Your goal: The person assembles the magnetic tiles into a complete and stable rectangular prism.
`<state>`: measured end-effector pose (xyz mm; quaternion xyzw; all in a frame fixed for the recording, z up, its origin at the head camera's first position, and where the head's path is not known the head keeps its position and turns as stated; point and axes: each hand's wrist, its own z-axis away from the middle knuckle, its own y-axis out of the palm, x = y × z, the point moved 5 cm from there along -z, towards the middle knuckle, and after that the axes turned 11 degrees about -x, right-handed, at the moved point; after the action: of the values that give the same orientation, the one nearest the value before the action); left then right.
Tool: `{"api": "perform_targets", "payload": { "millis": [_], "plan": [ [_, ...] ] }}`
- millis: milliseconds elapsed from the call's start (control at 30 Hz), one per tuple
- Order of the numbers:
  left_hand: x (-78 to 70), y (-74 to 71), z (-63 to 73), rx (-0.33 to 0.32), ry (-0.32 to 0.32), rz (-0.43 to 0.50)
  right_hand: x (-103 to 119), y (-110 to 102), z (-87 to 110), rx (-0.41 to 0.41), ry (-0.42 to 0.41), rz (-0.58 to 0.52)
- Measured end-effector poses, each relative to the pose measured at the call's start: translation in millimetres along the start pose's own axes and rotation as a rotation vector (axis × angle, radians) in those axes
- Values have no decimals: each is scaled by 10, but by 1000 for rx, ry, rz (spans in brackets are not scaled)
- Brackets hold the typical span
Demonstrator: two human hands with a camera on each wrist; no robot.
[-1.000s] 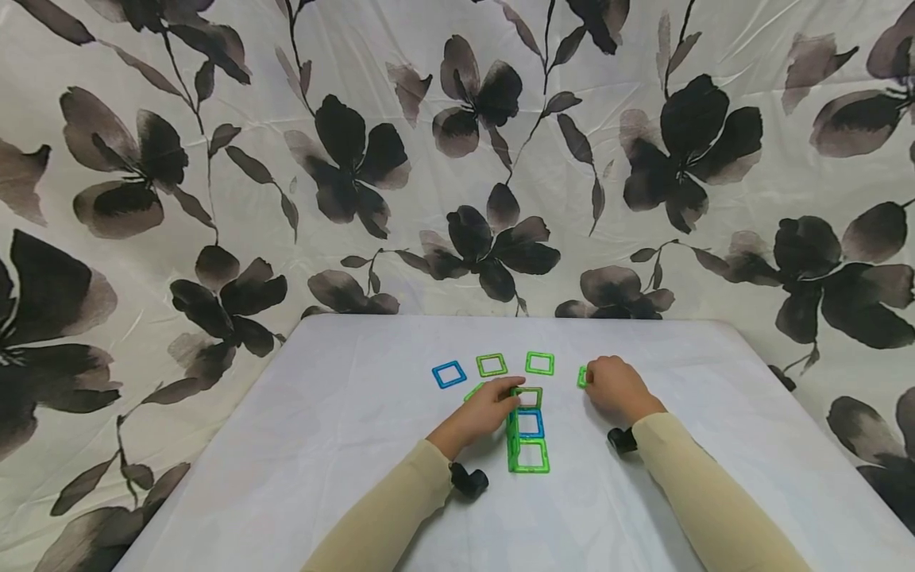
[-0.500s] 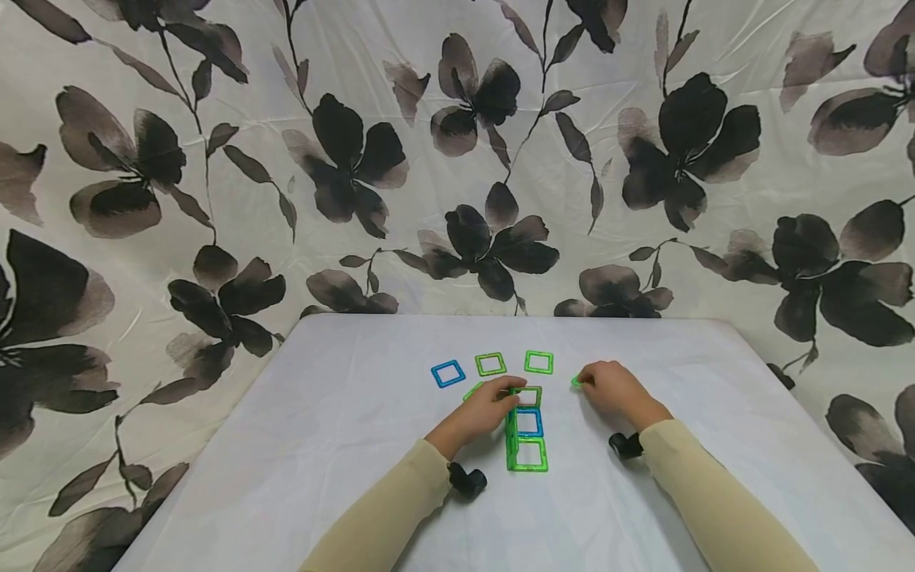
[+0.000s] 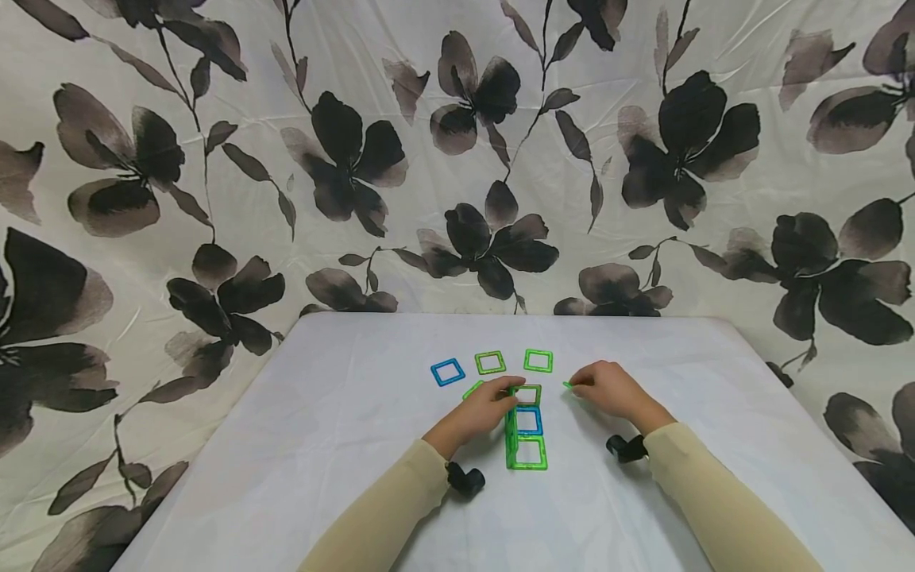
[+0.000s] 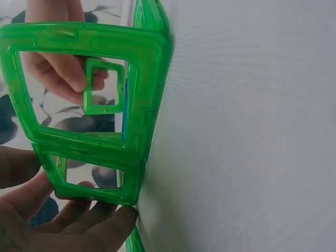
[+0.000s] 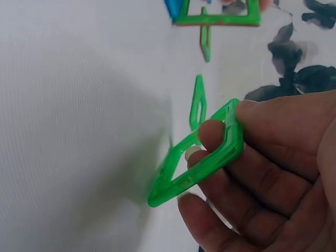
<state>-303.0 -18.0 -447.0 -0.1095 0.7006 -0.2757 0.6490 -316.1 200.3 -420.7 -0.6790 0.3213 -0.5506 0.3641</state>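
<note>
Since the earlier view, the right hand (image 3: 616, 391) has shifted left, pinching a tilted green square plastic tile (image 5: 194, 177) over the white tabletop (image 3: 322, 445), right of a joined green-and-blue plastic tile row (image 3: 511, 441). The left hand (image 3: 486, 407) grips the row's far end; a knock from the tile could part its joints. The tile, lacking a long axis, points one free edge toward the row, which runs near to far.

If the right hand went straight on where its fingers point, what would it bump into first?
Probably the green square frame just beyond the joined blue square. The green tile pinched in the right hand would likely touch first; height is hard to judge.
</note>
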Motion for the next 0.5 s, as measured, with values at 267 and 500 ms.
{"api": "perform_targets", "payload": {
  "millis": [267,500],
  "plan": [
    [22,7,5,-5,2,2,31,38,38,4,54,-96],
    [29,11,-1,-8,-13,3,48,76,89,7,152,-208]
  ]
}}
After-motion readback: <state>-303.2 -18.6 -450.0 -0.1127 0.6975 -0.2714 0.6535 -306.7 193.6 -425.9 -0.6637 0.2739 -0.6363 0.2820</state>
